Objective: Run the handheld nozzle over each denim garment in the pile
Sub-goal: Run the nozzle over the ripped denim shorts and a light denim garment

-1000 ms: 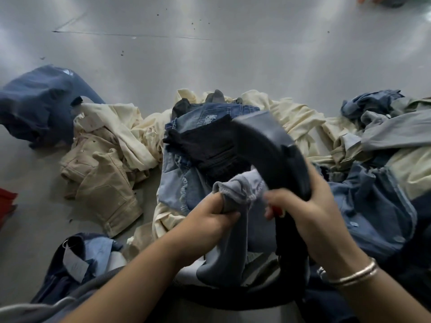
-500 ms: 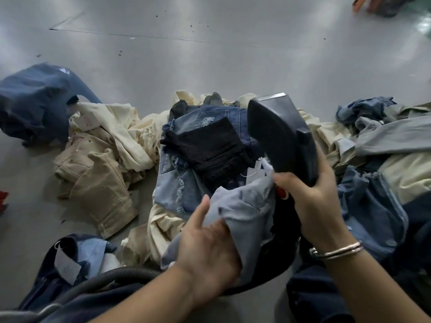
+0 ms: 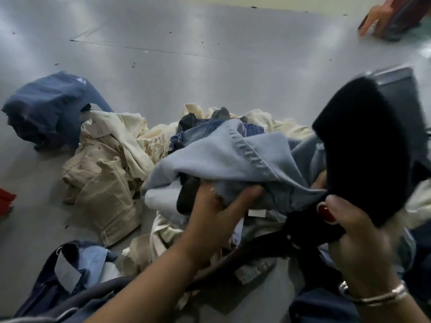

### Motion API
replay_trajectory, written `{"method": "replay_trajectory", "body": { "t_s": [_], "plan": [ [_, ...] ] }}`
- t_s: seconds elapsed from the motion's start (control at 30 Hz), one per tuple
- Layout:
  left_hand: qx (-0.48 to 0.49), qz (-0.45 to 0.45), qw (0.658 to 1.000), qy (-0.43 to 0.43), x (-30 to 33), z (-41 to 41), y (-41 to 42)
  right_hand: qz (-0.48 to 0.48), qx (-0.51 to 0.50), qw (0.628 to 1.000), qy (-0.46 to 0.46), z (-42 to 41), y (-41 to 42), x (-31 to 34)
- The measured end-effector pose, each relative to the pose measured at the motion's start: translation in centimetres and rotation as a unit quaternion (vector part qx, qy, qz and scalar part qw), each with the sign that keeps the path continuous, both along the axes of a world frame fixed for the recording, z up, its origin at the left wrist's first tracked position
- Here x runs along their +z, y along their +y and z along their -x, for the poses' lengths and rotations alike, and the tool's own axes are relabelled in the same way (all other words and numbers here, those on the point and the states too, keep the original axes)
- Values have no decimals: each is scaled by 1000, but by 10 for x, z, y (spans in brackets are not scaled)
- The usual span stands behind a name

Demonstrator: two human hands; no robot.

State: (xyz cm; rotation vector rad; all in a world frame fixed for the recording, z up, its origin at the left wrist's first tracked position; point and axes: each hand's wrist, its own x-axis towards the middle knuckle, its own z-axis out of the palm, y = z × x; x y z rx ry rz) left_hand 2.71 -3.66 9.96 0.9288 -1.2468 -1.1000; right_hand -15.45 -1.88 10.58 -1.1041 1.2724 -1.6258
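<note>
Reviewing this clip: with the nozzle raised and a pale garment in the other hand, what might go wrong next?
1. The right hand holds the nozzle lifted off the light blue garment, so a pass may miss parts of it.
2. The left hand grips only a bunched edge; folds could stay untreated.
3. The dark hose lies across the pile and may snag clothes.

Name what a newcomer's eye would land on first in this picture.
The big black handheld nozzle, raised at the right in the right hand. Beside it, the left hand grips a pale blue denim garment lifted over the pile. A tan jacket lies left on the grey floor.
</note>
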Motion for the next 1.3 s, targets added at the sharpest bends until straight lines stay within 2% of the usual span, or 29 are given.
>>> {"method": "replay_trajectory", "body": {
  "t_s": [0.07, 0.1, 0.17, 0.23, 0.3, 0.33, 0.4, 0.5, 0.6, 0.67, 0.77, 1.03, 1.17, 1.3],
  "plan": [
    [21, -128, 991, -18, -32, 1, -4, 16, 33, 998, 57, 0, -11, -10],
    [28, -206, 978, -28, -51, 4, -3, -15, 57, 994, 93, -1, -15, -20],
    [62, -362, 928, -56, -95, 2, 7, -119, 75, 982, 129, 2, -19, -57],
    [65, -492, 866, -57, -133, -5, 20, -234, 74, 962, 123, 7, -16, -94],
    [40, -577, 813, -60, -159, -10, 29, -313, 70, 941, 103, 13, -11, -118],
    [38, -595, 801, -60, -167, -10, 32, -333, 65, 937, 84, 16, -8, -123],
    [62, -592, 802, -38, -173, -7, 34, -344, 61, 936, 46, 17, -5, -124],
    [107, -565, 816, 59, -167, -1, 34, -330, 129, 933, 61, 10, 3, -115],
    [118, -564, 806, 139, -162, -1, 34, -346, 215, 910, 78, -5, 16, -108],
    [95, -550, 815, 155, -162, -2, 36, -361, 252, 893, 91, -15, 26, -108],
    [76, -501, 851, 140, -163, -1, 42, -392, 263, 875, 108, -24, 36, -115],
    [42, -465, 883, 51, -171, -12, 55, -356, 234, 870, 247, -53, -12, -121],
    [29, -483, 875, 38, -168, -14, 61, -351, 226, 868, 268, -80, -63, -123],
    [31, -497, 867, 30, -168, -14, 62, -311, 176, 881, 310, -96, -119, -113]
  ]
}}
